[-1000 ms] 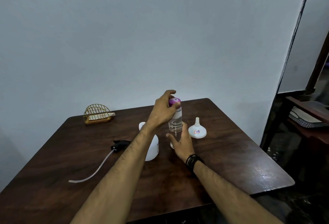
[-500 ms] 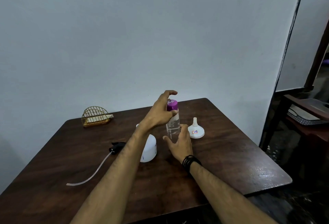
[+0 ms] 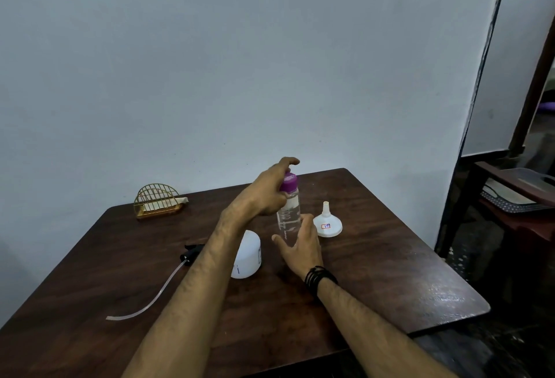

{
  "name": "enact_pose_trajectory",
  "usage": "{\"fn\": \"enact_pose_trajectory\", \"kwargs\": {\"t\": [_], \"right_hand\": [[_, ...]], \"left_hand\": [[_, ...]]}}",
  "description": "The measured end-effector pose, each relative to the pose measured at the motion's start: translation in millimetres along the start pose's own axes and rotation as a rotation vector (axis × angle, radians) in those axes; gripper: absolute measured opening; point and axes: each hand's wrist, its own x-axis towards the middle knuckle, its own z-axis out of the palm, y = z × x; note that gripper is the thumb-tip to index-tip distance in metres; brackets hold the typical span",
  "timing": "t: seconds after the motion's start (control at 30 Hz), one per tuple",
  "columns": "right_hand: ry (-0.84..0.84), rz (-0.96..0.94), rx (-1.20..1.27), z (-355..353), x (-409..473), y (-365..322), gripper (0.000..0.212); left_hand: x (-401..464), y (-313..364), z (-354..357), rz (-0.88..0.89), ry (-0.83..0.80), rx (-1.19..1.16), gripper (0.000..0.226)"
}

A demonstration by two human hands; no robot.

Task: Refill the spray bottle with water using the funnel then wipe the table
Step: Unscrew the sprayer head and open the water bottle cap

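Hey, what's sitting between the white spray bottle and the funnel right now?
In the head view, the clear water bottle with the purple cap stands between the spray bottle and funnel, held by both hands.

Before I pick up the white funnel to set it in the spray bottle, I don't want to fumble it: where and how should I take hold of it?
Probably by the narrow spout, pinched from above. The funnel sits upside down, wide mouth flat on the table, spout pointing up, so the spout is the only raised, finger-sized part. It lies just right of the right hand.
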Motion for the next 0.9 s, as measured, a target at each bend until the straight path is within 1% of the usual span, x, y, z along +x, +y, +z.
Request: {"fn": "enact_pose_trajectory", "kwargs": {"t": [0.03, 0.1, 0.17, 0.2, 0.27, 0.33, 0.4, 0.43, 0.53, 0.6, 0.63, 0.77, 0.9], "right_hand": [[-0.002, 0.002, -0.002, -0.3, 0.2, -0.3, 0.06], [-0.005, 0.008, -0.002, 0.0, 0.4, -0.6, 0.06], [-0.009, 0.015, -0.002, 0.1, -0.1, -0.5, 0.06], [-0.011, 0.017, -0.004, -0.3, 0.1, -0.6, 0.06], [-0.016, 0.022, -0.003, -0.2, 0.6, -0.2, 0.06], [-0.02, 0.029, -0.005, -0.4, 1.0, -0.4, 0.06], [-0.022, 0.031, -0.007, -0.6, 0.7, -0.7, 0.06], [-0.02, 0.026, -0.007, -0.8, 0.5, -1.1, 0.06], [-0.018, 0.023, -0.007, -1.4, -0.3, -2.0, 0.059], [-0.018, 0.021, -0.008, -1.6, -0.3, -2.5, 0.059], [-0.018, 0.018, -0.008, -1.8, 0.1, -2.8, 0.059], [-0.024, 0.021, -0.013, -0.7, 0.0, -0.5, 0.059], [-0.018, 0.014, -0.021, 0.8, 0.5, 0.8, 0.059]], "left_hand": [[-0.1, 0.5, -2.0, -0.012, 0.029, 0.027, 0.074], [-1.0, 2.2, -3.6, -0.035, 0.148, 0.138, 0.07], [-1.0, 3.3, -2.2, -0.074, 0.265, 0.224, 0.083], [0.1, 3.7, -0.2, -0.077, 0.277, 0.213, 0.088], [1.3, 6.0, 3.6, -0.022, 0.197, 0.119, 0.09], [0.8, 7.7, 3.2, 0.049, 0.065, 0.058, 0.083], [0.1, 6.8, -1.0, 0.068, -0.022, 0.061, 0.078], [1.2, 5.6, -3.5, 0.058, -0.03, 0.072, 0.076], [4.5, 2.5, -9.6, 0.023, 0.017, 0.129, 0.061], [5.8, 2.9, -10.1, 0.021, 0.051, 0.251, 0.048], [6.4, 3.7, -9.1, 0.018, 0.069, 0.321, 0.045], [10.0, 4.3, 2.1, -0.007, 0.164, 0.483, 0.049], [15.7, 0.7, 11.5, -0.041, 0.325, 0.617, 0.059]]}}
